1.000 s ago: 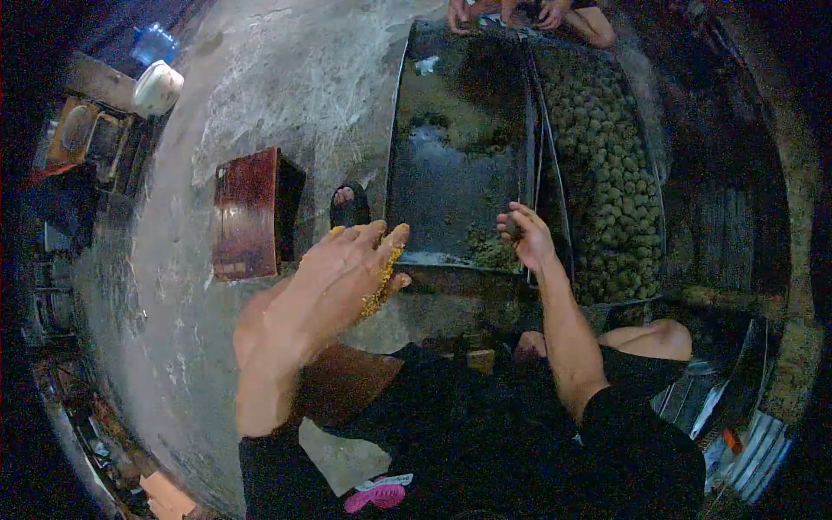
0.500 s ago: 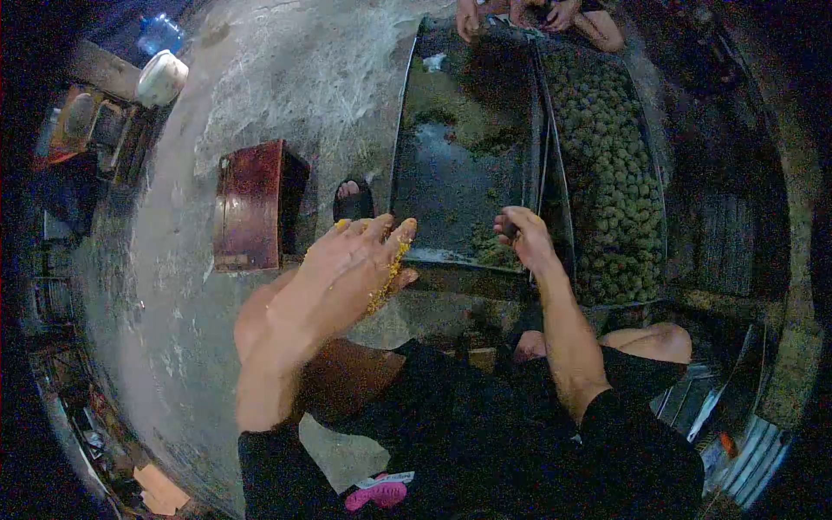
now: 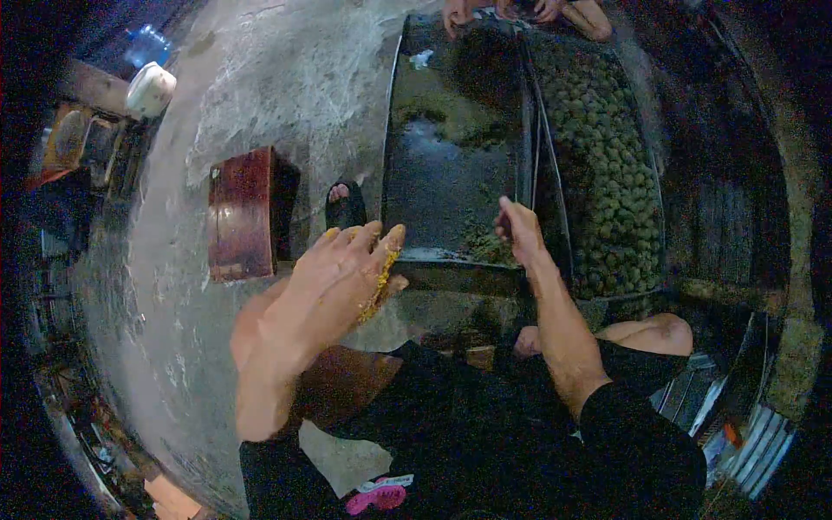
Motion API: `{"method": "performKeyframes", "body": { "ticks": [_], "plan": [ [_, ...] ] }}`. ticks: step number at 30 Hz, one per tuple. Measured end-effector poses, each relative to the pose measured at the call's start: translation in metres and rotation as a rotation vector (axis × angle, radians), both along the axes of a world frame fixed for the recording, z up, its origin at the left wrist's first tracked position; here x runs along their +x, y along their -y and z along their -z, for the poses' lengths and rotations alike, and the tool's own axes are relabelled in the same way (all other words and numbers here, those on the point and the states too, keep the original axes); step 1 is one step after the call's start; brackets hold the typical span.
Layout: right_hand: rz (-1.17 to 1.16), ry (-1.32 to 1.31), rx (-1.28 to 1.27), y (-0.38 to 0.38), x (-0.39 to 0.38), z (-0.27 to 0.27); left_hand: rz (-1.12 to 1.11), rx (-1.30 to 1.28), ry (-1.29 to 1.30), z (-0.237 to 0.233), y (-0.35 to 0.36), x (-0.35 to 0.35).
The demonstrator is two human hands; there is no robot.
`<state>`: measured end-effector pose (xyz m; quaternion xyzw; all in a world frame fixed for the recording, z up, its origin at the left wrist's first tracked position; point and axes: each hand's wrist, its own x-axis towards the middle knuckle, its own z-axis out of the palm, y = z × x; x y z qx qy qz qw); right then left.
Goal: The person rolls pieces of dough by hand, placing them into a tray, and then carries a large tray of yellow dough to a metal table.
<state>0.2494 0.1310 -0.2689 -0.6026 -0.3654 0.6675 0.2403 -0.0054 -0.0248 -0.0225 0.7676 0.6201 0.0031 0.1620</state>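
- Shifted slightly up and forward since the earlier frame, the right hand (image 3: 523, 234) is now seen over the near rim of the metal tray (image 3: 451, 182). Its grip is drawn together on what appears to be a small dark piece (image 3: 504, 227), which cannot be identified.
- Little change is shown by the left hand (image 3: 334, 282). It is held raised with the fingers apart and nothing clasped, and yellow crumbs (image 3: 379, 282) cling along the inner side of the fingers.
- Just below the right hand, a patch of green residue (image 3: 485, 247) lies in the tray's near corner. More is smeared further up the tray.
- Beside it, touching along one edge, a second tray (image 3: 544, 173) is packed with green balls (image 3: 607, 165).
- At the far end of the trays, another person's hands (image 3: 455, 13) are partly visible.
- To the left, a sandalled foot (image 3: 347, 204) and a reddish wooden box (image 3: 243, 212) rest on the concrete floor (image 3: 260, 104). A white pot (image 3: 150, 89) stands well apart.
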Motion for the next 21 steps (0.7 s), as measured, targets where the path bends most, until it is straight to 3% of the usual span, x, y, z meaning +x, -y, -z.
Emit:
{"method": "performKeyframes", "body": {
  "ticks": [3, 6, 9, 10, 12, 18, 21],
  "plan": [
    [0.057, -0.227, 0.034, 0.0, 0.014, -0.008, 0.001, -0.07, 0.011, -0.009, -0.004, 0.005],
    [0.414, -0.522, -0.223, -0.014, 0.039, 0.003, 0.04, -0.059, -0.051, -0.008, -0.007, 0.007],
    [0.461, -0.352, -0.166, -0.058, 0.08, 0.049, 0.025, -0.157, -0.002, -0.02, -0.017, 0.015],
    [0.478, -0.356, -0.159, -0.075, 0.089, 0.046, 0.043, -0.152, -0.005, -0.02, -0.02, 0.017],
    [0.48, -0.058, 0.0, -0.119, 0.109, 0.034, -0.027, -0.241, -0.03, -0.018, -0.022, 0.018],
    [0.814, -0.444, 0.362, -0.236, 0.178, -0.017, -0.033, -0.296, -0.043, -0.009, -0.03, 0.005],
    [0.663, -0.159, 0.46, -0.242, 0.173, -0.011, -0.053, -0.329, -0.11, -0.014, -0.035, 0.009]
  ]
}}
